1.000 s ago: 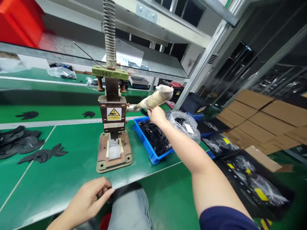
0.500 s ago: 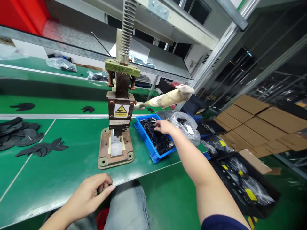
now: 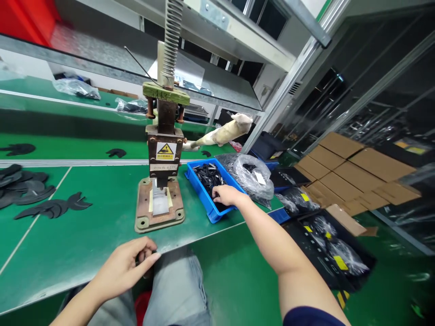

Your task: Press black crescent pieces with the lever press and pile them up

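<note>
Black parts, small and narrow, lie heaped in a blue bin on the green desk, just to the right of a press. Over the near end of that heap, the right hand reaches in with its fingers bent down and drawn partly together; whether it has hold of a part I cannot tell. The left hand rests at the front edge of the desk, fingers loosely curled and thumb extended (its palm is hidden, so I cannot say if anything is in it). Behind the bin, the press's wrapped lever sticks out to the right. A clear plastic bag lies beside the bin, and flat curved black pieces are piled at far left.
</note>
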Demonstrator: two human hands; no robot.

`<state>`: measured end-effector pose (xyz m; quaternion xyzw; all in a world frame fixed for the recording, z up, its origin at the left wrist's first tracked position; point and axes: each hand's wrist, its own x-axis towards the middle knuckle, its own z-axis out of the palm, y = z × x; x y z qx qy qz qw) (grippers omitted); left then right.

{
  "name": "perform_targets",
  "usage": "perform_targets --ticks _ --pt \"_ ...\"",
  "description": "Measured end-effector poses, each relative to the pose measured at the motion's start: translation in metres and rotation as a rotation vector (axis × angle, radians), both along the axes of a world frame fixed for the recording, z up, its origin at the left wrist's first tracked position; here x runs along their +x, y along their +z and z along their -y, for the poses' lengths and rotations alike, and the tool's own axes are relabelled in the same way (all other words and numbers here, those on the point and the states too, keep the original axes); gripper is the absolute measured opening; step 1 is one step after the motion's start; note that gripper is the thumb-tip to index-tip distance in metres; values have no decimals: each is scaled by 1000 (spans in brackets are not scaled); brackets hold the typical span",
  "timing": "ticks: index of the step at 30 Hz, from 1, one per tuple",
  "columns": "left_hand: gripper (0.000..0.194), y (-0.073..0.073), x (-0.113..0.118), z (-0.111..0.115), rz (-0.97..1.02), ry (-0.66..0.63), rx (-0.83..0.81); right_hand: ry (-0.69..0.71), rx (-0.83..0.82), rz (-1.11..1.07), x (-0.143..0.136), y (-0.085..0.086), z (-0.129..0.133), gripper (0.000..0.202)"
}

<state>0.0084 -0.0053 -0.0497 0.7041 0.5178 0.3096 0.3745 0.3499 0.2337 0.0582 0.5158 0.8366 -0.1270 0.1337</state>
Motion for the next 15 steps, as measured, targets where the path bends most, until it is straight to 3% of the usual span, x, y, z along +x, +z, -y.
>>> perform_targets --ticks 5,9,12,15 --pt "26 1 1 0 20 12 -14 -50 76 -179 13 7 -1 17" --pt "26 0 0 1 50 16 -35 -137 201 -391 24 19 7 21" --pt "27 -1 -1 0 95 10 -52 -166 299 -607 22 25 29 28" --pt "27 0 0 0 151 46 -49 -134 354 -806 2 18 69 31"
